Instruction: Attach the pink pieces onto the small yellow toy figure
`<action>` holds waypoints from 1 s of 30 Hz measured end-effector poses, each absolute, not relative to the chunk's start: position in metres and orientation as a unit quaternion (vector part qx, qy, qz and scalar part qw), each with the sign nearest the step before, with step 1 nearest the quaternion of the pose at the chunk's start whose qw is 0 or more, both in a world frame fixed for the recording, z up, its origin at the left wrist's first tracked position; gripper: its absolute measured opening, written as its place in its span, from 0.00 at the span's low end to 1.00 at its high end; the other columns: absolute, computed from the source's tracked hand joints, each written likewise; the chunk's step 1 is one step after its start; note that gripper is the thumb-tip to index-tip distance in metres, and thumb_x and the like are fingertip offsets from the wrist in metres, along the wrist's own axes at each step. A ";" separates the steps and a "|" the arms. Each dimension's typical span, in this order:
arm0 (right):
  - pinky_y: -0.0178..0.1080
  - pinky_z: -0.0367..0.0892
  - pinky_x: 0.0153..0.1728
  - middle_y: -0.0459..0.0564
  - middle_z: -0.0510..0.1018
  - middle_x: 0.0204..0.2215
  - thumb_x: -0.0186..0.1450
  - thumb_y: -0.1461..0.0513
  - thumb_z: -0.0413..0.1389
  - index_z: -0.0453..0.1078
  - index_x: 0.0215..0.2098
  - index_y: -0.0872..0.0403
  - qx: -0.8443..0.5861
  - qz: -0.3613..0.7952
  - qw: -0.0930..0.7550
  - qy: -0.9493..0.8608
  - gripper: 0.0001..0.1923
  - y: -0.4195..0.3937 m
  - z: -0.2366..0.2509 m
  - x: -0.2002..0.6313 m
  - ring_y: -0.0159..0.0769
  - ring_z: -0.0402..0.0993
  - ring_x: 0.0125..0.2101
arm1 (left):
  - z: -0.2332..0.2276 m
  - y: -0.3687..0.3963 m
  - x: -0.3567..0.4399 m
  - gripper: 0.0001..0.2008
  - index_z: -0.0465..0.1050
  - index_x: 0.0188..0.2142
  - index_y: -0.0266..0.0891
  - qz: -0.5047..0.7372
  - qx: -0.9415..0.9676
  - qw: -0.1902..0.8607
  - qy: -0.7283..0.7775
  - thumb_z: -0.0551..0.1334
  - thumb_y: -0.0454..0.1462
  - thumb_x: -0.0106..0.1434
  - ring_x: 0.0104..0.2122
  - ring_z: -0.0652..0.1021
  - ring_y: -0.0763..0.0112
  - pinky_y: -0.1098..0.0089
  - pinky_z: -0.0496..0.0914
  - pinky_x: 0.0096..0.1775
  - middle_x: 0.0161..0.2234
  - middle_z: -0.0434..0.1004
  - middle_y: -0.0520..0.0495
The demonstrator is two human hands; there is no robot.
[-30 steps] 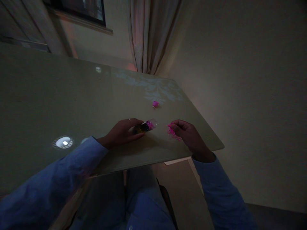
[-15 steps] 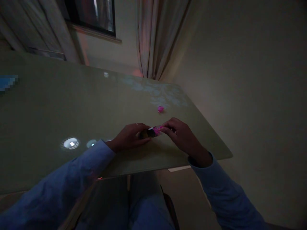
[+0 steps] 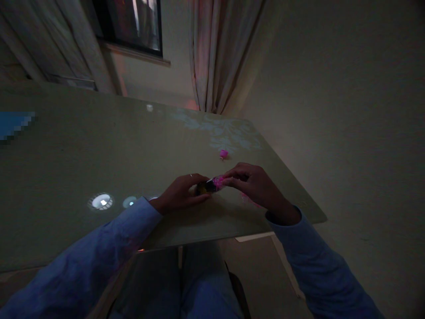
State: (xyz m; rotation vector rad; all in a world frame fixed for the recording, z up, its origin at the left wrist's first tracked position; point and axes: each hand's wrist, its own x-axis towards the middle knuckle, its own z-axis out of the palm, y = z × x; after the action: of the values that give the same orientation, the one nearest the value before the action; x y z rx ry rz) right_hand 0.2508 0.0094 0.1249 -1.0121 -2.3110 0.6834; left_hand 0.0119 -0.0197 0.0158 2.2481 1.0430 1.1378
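My left hand (image 3: 182, 191) is wrapped around a small dark bottle (image 3: 206, 186) with a pale patch on its side, held tilted low over the table (image 3: 149, 146). Crinkled pink material (image 3: 218, 181) covers the bottle's right end. There my right hand (image 3: 254, 184) pinches the pink material between thumb and fingers. A small bright pink piece (image 3: 223, 154) lies on the table beyond both hands. Thin pink strands (image 3: 249, 200) show on the tabletop under my right hand, partly hidden by it. What exactly the pink material is, I cannot tell in the dim light.
Light reflections gleam on the glossy tabletop at left, and a blue pixelated patch (image 3: 15, 124) sits at the far left. A wall (image 3: 348, 110) runs along the right side. Curtains (image 3: 219, 53) and a window (image 3: 133, 24) are behind the table.
The view has shifted slightly, moving the scene down and right. Pink strands now show under my right hand. Both hands keep their hold on the bottle and its pink end.
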 end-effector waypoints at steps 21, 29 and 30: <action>0.37 0.65 0.35 0.48 0.70 0.32 0.71 0.55 0.61 0.80 0.52 0.50 -0.294 0.177 0.263 -0.902 0.15 -0.014 0.113 0.265 0.34 0.70 0.34 | 0.019 -0.021 0.013 0.19 0.77 0.48 0.34 0.418 0.795 0.257 0.356 0.68 0.46 0.64 0.39 0.81 0.64 0.66 0.74 0.42 0.42 0.83 0.40; 0.38 0.64 0.36 0.49 0.70 0.33 0.72 0.53 0.59 0.81 0.49 0.51 -0.293 0.150 0.215 -0.920 0.14 -0.010 0.104 0.258 0.34 0.69 0.33 | 0.018 -0.023 0.012 0.20 0.76 0.49 0.36 0.401 0.799 0.268 0.358 0.68 0.46 0.64 0.40 0.82 0.63 0.65 0.74 0.43 0.43 0.83 0.41; 0.37 0.64 0.36 0.49 0.70 0.33 0.72 0.52 0.59 0.81 0.48 0.50 -0.294 0.150 0.214 -0.919 0.14 -0.010 0.103 0.258 0.34 0.69 0.33 | 0.019 -0.023 0.012 0.19 0.77 0.49 0.36 0.402 0.799 0.269 0.358 0.68 0.46 0.64 0.40 0.82 0.63 0.65 0.74 0.43 0.43 0.83 0.41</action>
State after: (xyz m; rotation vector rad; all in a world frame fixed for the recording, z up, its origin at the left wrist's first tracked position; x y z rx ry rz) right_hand 0.2579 -0.0098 0.1033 -0.8158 -2.5497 0.4163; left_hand 0.0121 -0.0229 0.0189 2.1530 0.9664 1.0831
